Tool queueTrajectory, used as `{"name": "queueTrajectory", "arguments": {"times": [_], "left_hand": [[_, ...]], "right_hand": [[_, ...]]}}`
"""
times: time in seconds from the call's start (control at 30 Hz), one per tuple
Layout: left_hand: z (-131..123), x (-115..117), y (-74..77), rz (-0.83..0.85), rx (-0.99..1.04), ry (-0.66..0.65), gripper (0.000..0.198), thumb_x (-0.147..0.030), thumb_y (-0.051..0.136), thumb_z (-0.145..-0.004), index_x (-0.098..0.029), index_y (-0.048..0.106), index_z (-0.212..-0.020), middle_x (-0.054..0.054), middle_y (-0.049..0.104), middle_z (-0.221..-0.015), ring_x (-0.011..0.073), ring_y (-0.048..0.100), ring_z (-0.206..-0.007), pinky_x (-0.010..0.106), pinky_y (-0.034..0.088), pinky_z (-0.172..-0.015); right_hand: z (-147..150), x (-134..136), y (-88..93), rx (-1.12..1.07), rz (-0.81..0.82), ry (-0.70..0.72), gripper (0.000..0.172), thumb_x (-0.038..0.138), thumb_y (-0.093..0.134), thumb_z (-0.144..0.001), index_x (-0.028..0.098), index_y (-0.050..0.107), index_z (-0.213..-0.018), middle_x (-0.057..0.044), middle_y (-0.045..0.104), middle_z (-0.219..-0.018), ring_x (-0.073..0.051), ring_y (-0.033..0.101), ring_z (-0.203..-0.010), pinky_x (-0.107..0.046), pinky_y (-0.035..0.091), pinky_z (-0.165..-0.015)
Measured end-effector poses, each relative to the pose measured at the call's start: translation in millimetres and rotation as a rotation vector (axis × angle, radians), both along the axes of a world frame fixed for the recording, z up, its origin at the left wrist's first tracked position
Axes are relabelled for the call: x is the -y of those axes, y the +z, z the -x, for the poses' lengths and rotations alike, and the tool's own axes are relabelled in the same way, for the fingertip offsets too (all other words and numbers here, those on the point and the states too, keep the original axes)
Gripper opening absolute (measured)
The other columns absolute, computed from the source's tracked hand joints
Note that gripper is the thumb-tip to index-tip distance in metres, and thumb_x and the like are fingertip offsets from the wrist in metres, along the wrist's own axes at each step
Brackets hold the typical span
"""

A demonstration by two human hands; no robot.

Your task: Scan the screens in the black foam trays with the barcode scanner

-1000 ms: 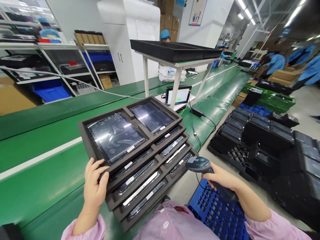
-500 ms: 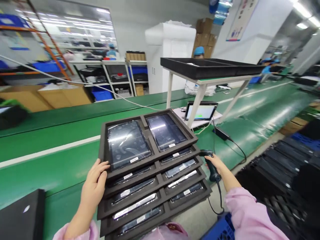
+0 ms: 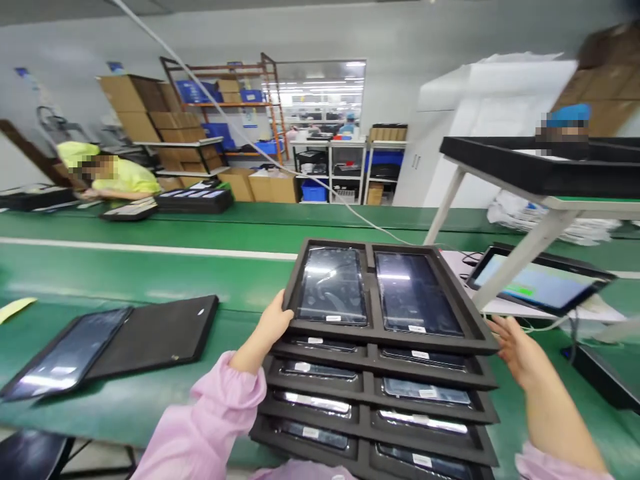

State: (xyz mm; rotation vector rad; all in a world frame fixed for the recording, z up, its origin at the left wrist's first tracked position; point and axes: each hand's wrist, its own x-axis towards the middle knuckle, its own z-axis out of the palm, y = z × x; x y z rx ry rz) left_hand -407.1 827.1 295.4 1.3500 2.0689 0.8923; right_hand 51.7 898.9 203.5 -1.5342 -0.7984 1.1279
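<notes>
A stack of black foam trays stands in front of me, the trays stepped back one above another. In the top tray lie two tablets, a left tablet and a right tablet, each with a small white label at its lower edge. My left hand grips the top tray's left edge, thumb near its front corner. At the opposite side my right hand is open, fingers spread beside the tray's right front corner; whether the fingertips touch it I cannot tell. Lower trays hold more labelled tablets, partly covered.
A loose tablet leans on a black foam piece at left on the green bench. To the right are a white-legged stand with black trays and a lit screen. A co-worker bends over the far side.
My view has swung left. My right hand has let go of the barcode scanner, which is out of sight, and is beside the top tray. My left hand now grips the tray's edge.
</notes>
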Motion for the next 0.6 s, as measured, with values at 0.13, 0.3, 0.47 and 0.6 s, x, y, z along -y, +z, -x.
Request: {"name": "queueTrajectory", "arguments": {"times": [0.13, 0.3, 0.47, 0.6], "left_hand": [[-5.8, 6.6, 4.8, -0.021, 0.035, -0.041, 0.059, -0.003, 0.042, -0.065, -0.009, 0.048, -0.123, 0.013, 0.061, -0.116, 0.0246, 0.057, -0.105, 0.033, 0.041, -0.093], [-9.8, 26.0, 1.4, -0.04, 0.051, -0.063, 0.059, 0.001, 0.042, -0.062, -0.007, 0.05, -0.12, 0.016, 0.059, -0.117, 0.0257, 0.054, -0.108, 0.034, 0.039, -0.096], [-5.1, 43.4, -3.6, -0.033, 0.186, -0.071, 0.067, -0.004, 0.042, -0.061, -0.01, 0.045, -0.128, 0.013, 0.06, -0.115, 0.0263, 0.054, -0.107, 0.035, 0.041, -0.093], [4.5, 38.6, -11.8, -0.05, 0.419, -0.091, 0.071, -0.011, 0.049, -0.059, -0.015, 0.045, -0.129, 0.007, 0.06, -0.117, 0.023, 0.054, -0.104, 0.029, 0.042, -0.088]], "right_hand": [[17.6, 1.4, 35.5, 0.297, -0.035, 0.323, 0.055, 0.042, 0.064, -0.061, 0.02, 0.057, -0.11, -0.01, 0.062, -0.116, -0.031, 0.054, -0.113, -0.039, 0.043, -0.098], [22.2, 17.8, 36.6, 0.388, 0.032, 0.273, 0.06, 0.039, 0.056, -0.058, 0.02, 0.051, -0.114, -0.013, 0.055, -0.126, -0.033, 0.05, -0.118, -0.041, 0.031, -0.108], [16.2, 38.4, 37.8, 0.303, 0.113, 0.256, 0.077, 0.041, 0.058, -0.062, 0.017, 0.039, -0.133, -0.013, 0.042, -0.14, -0.029, 0.041, -0.127, -0.029, 0.03, -0.107], [18.8, 44.1, 41.7, 0.176, 0.135, 0.262, 0.077, 0.041, 0.06, -0.066, 0.019, 0.038, -0.137, -0.012, 0.045, -0.137, -0.027, 0.045, -0.124, -0.026, 0.045, -0.095]]}}
